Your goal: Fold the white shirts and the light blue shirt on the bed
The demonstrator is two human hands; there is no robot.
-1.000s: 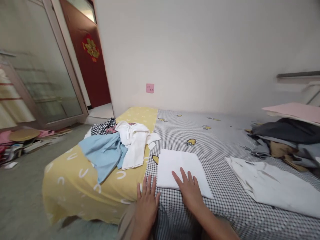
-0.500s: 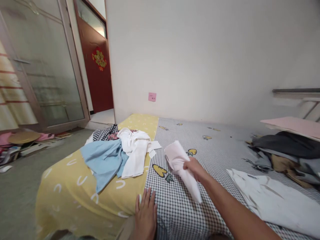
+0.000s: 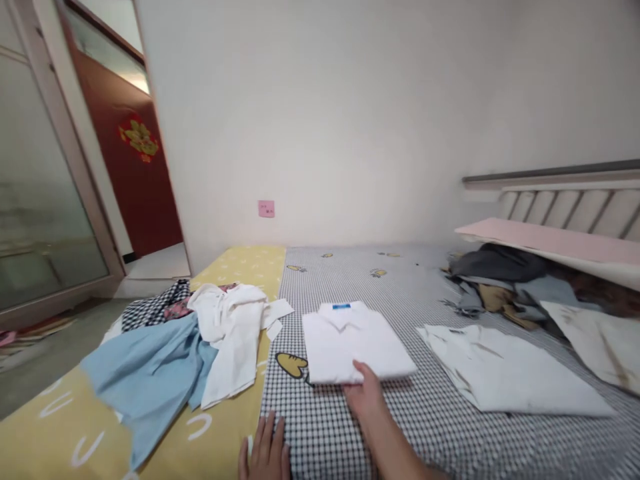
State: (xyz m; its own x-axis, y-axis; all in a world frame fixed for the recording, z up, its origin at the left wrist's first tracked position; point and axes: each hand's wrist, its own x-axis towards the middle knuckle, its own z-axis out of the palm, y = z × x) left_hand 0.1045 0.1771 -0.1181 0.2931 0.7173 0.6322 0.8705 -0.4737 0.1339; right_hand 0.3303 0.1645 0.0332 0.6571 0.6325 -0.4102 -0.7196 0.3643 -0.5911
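A white shirt (image 3: pixel 357 343), folded into a flat rectangle with its collar and a blue label at the far end, lies on the checked bedding in the middle. My right hand (image 3: pixel 364 393) grips its near edge, thumb on top and fingers underneath. My left hand (image 3: pixel 265 450) rests flat on the bed at the bottom, fingers spread, around the seam of yellow and checked cloth; it holds nothing. To the left, a loose pile has a white garment (image 3: pixel 233 333), a light blue garment (image 3: pixel 155 367) and a black-and-white checked cloth (image 3: pixel 155 307).
Another folded white garment (image 3: pixel 515 367) lies on the right, a further pale garment (image 3: pixel 600 340) beside it. Dark folded clothes (image 3: pixel 500 263) sit under a pink-topped board (image 3: pixel 550 240) near the bed rail (image 3: pixel 550 175). A wall (image 3: pixel 320 120) stands behind.
The white shirt, bunched and lifted in my right hand before, now lies flat with its collar showing. My right hand has moved to its near edge. The view has turned right.
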